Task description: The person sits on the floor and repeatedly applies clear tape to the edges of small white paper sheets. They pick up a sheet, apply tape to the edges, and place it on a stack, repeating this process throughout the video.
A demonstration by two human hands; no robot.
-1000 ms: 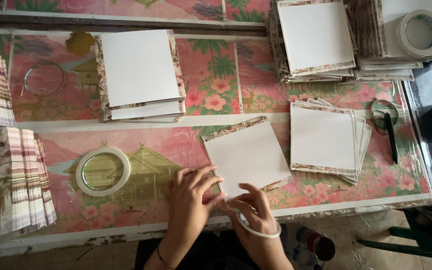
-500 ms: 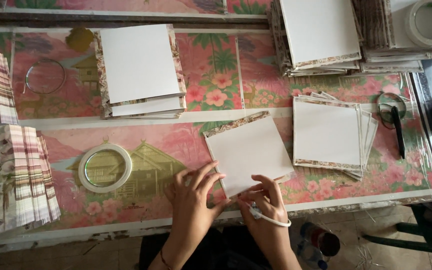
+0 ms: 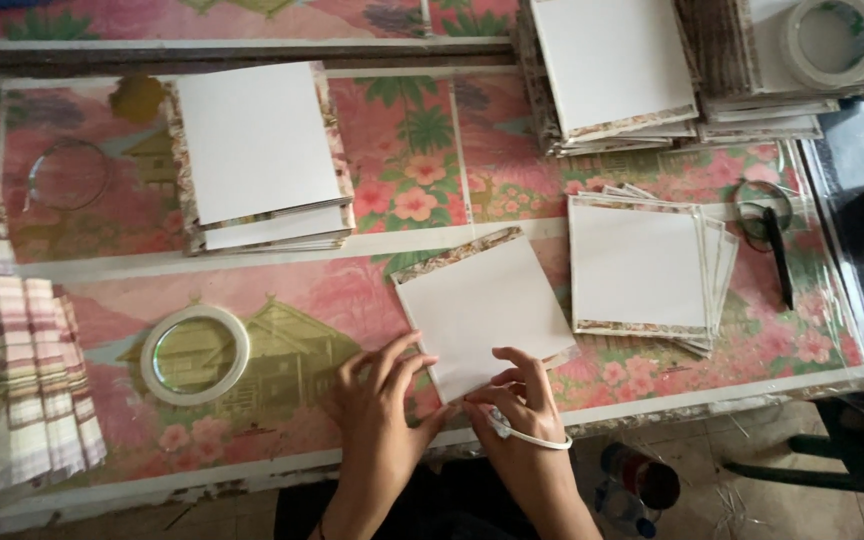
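Note:
A white square card (image 3: 487,305) with a patterned top edge lies tilted on the flowered table cover. My left hand (image 3: 380,400) rests flat by its lower left corner, fingers spread and touching the card's edge. My right hand (image 3: 522,405) pinches the card's lower edge, with a thin white ring of tape (image 3: 532,436) hanging at its fingers. To the right lies a fanned stack of similar white cards (image 3: 642,265).
A taller stack of white cards (image 3: 257,155) sits at upper left, more stacks (image 3: 617,65) at upper right. A roll of clear tape (image 3: 195,354) lies left of my hands. Striped folded paper (image 3: 22,400) fills the left edge. Scissors (image 3: 767,230) lie at right.
The view has shifted slightly. My right hand has moved up onto the card's lower edge, and both hands stay at the card's bottom corner.

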